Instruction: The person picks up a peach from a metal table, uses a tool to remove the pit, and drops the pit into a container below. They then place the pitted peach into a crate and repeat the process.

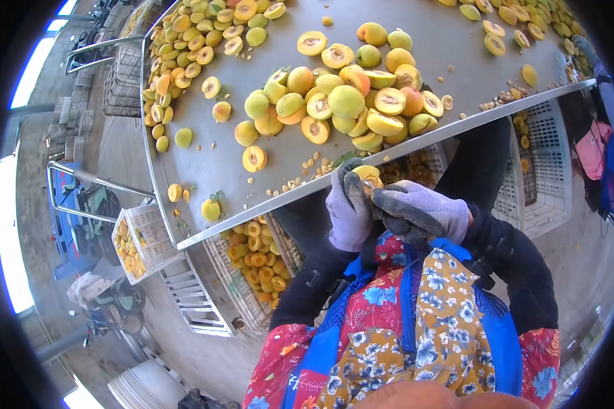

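Observation:
Both hands meet in front of my chest, just off the table's near edge, in grey gloves with dark palms and fingertips. My left hand (348, 211) is closed around a cut apricot (368, 173) whose yellow flesh faces up. From the other side, my right hand (424, 210) grips the same fruit, its fingers pressed together at the lower edge. Whether a pit is between those fingers is hidden. Beyond my hands, whole and halved apricots (346, 102) lie heaped on the metal table (205, 163), some halves with pits showing.
More apricots (177, 54) cover the table's far left, and others (518, 13) its far right. Loose pits lie along the raised near rim (280, 202). Below stand a crate of apricot halves (256, 255) and a white crate (546, 163). A person's sleeve (610, 102) shows at right.

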{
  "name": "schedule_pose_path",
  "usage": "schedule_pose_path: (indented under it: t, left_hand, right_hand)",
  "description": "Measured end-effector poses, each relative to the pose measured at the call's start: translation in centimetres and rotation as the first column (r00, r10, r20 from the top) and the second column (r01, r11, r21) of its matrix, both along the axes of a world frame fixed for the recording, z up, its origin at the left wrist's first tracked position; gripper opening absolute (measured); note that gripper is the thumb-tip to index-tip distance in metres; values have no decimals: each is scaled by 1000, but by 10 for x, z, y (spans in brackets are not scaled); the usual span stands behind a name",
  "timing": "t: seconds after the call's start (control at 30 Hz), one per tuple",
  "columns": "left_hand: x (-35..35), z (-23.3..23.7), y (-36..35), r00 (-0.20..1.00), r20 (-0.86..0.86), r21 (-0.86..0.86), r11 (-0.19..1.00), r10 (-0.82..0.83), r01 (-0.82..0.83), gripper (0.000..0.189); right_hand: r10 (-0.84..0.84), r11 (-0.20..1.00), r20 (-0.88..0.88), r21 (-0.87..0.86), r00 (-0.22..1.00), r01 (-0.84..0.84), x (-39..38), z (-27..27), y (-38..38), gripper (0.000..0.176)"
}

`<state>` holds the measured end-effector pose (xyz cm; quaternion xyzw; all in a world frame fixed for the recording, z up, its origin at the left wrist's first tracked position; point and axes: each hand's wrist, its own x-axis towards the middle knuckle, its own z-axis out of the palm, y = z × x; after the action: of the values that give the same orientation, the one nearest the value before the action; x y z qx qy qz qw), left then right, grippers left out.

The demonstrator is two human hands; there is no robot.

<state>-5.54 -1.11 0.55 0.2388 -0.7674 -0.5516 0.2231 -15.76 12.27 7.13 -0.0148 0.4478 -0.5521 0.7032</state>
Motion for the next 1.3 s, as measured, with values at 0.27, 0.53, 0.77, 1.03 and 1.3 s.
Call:
schedule_pose_path:
  t: [0.27, 0.53, 0.77, 1.03, 1.3]
  left_hand:
    - [-5, -24, -3, 981, -187, 314, 943, -56, 114, 35]
    - [-2, -31, -14, 987, -119, 250, 958, -111, 138, 30]
    - [-12, -31, 8, 951, -280, 451, 892, 133, 9, 37]
    - [-10, -23, -3, 992, -126, -3, 1000, -14, 14, 43]
    - [56, -1, -53, 998, -50, 184, 983, 29, -20, 37]
  right_hand:
    - [-4, 1000, 31, 3, 1000, 4, -3, -19, 4, 34]
    - [-103, 994, 282, 5, 954, 106, 8, -21, 4, 33]
    - [-167, 985, 11, 54, 986, 166, 13, -17, -6, 31]
    - [-330, 940, -152, 36, 932, 339, 16, -16, -4, 34]
    - [-402, 910, 101, 152, 910, 385, 9, -35, 21, 29]
